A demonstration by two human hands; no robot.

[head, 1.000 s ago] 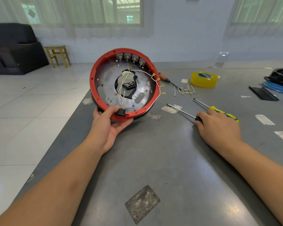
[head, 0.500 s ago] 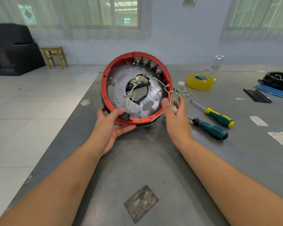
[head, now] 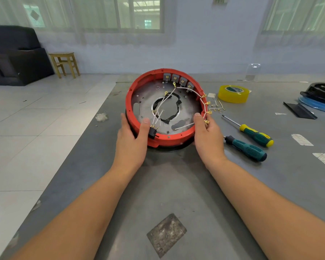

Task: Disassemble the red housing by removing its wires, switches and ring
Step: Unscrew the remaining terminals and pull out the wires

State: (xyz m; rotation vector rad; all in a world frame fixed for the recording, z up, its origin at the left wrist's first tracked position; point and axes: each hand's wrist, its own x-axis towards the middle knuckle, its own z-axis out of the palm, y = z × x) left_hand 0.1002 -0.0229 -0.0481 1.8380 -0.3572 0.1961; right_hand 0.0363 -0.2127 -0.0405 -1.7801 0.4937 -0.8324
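Since the earlier frames the right hand (head: pixel 207 136) has been taken off the screwdriver and brought to the round red plastic housing with its grey metal plate (head: pixel 164 107), which has been lowered flat onto the grey tabletop (head: pixel 176 184) near its left edge. Both sides of the rim are now gripped: left hand (head: pixel 132 139) with thumb hooked over by the black connector (head: pixel 152 132), right-hand fingers curled round the opposite rim. Little appears done: white wires with brass terminals (head: pixel 195 91), four grey switches (head: pixel 176 78) and the ring remain fitted
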